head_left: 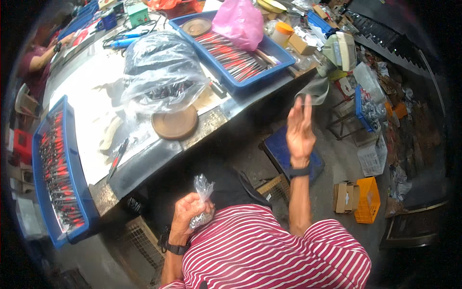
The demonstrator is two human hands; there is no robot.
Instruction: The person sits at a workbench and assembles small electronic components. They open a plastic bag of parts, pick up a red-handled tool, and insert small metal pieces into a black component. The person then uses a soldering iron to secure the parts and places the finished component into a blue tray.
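My left hand (189, 213) is closed around a small clear plastic bag (203, 189), held close against my striped shirt. Small silvery bits fill the bag's lower part, while its crumpled neck sticks up above my fist. My right hand (301, 131) is raised off the table's right edge with its fingers stretched out, and I see nothing gripped in it. Just beyond those fingertips is a pale translucent piece (315, 90); whether they touch it I cannot tell.
A blue tray of red-and-black tools (79, 192) lies at the table's left. Another blue tray (262, 79) holds similar tools and a pink bag (238, 23). Between them are a large clear bag (163, 72), a round brown disc (174, 123) and one loose tool (118, 158). An orange crate (367, 200) stands on the floor.
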